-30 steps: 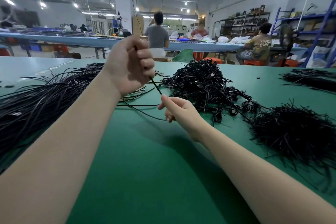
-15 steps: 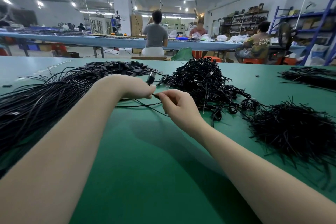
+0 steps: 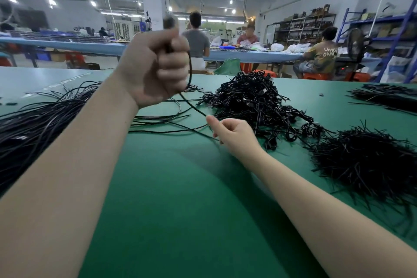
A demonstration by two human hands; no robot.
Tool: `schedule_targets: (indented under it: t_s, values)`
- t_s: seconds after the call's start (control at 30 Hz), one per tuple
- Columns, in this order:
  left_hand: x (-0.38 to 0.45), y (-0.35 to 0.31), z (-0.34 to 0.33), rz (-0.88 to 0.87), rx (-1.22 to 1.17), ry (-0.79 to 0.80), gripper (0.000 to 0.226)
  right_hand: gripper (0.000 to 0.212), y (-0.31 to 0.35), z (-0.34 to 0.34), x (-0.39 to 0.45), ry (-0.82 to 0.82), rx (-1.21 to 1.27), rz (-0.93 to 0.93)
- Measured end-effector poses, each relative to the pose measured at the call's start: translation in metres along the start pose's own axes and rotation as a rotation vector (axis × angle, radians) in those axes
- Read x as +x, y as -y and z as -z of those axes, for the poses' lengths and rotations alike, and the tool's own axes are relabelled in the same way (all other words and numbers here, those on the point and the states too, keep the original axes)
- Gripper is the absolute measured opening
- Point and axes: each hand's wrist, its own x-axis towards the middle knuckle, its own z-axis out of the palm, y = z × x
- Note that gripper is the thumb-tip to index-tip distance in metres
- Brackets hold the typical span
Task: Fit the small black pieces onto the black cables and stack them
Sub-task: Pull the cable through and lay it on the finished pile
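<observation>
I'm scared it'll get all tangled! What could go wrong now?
The cable runs from the raised left hand down to the right hand, close above loose cables on the table. It might snag them. It could also slip from the right hand's pinch.

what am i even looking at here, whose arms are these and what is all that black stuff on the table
There is no machine: these are a person's own arms, filmed by a wide-angle camera worn on their head, looking forward and down. The left hand is raised in a fist, gripping a thin black cable. That cable runs down to the right hand, which pinches it lower, near the green table. On the table lie long loose cables at the left, a tangled heap of cables in the middle, and a pile of short black pieces at the right. Other workers sit at benches behind.
</observation>
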Motion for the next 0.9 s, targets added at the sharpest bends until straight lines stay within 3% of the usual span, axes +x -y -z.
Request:
schedule_targets:
  t_s: [0.1,0.17,0.23,0.33,0.43,0.5,0.57,0.63,0.7,0.8,0.83,0.9]
  values:
    - [0.003,0.017,0.001,0.494,0.544,0.063,0.042,0.055,0.004,0.01,0.003,-0.164,0.04,0.09]
    - [0.009,0.035,-0.005,0.699,0.79,-0.032,0.049,0.049,0.012,0.008,0.004,-0.185,0.062,0.151]
    - [0.019,0.049,-0.007,0.599,0.753,-0.227,0.048,0.037,0.022,0.0,0.001,-0.173,0.085,0.202]
    - [0.029,0.049,-0.004,0.208,0.378,-0.505,0.043,0.027,0.028,-0.01,-0.003,-0.008,0.131,0.212]
    - [0.026,0.033,-0.006,-0.057,-0.023,-0.437,0.041,0.028,0.021,-0.012,-0.007,0.271,0.128,0.136]
    - [0.017,0.021,-0.008,-0.124,-0.205,-0.331,0.039,0.029,0.01,-0.01,-0.008,0.36,0.043,0.077]
    - [0.01,0.011,-0.003,-0.095,-0.208,-0.233,0.038,0.03,0.003,-0.005,-0.005,0.292,-0.048,0.027]
    - [0.005,0.007,0.002,0.04,-0.051,-0.07,0.034,0.032,-0.001,0.003,0.002,0.102,-0.025,-0.012]
    - [0.004,0.016,0.004,0.289,0.3,0.004,0.033,0.033,0.002,0.01,0.01,-0.111,0.009,-0.011]
    - [0.015,0.043,-0.004,0.617,0.804,-0.062,0.047,0.033,0.014,0.01,0.011,-0.259,-0.099,0.107]
    - [0.019,0.051,-0.008,0.604,0.792,-0.126,0.048,0.032,0.019,0.007,0.008,-0.265,-0.148,0.165]
    - [0.027,0.058,-0.007,0.437,0.459,-0.307,0.046,0.026,0.029,-0.002,0.002,-0.237,-0.179,0.283]
